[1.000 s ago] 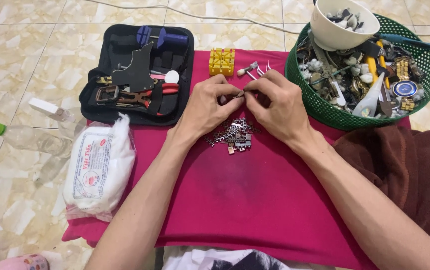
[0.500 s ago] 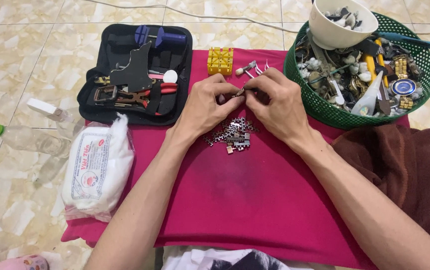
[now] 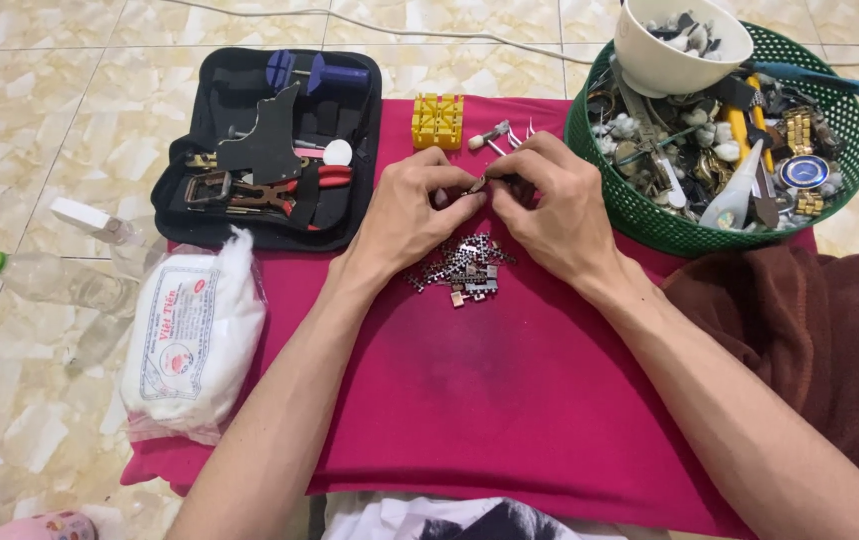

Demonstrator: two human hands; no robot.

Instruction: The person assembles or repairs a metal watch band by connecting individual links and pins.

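My left hand and my right hand meet over the magenta cloth, fingertips pinched together on a small metal piece. Just below them a loose pile of metal watch-band links lies on the cloth. A yellow plastic holder block and a few small metal tools sit right behind my fingers.
A black open tool case with pliers lies at the back left. A green basket of watch parts with a white bowl stands back right. A cotton bag, clear bottles and a brown towel flank the cloth.
Both hands stay pinched on the small piece above the links; only slight finger shifts show.
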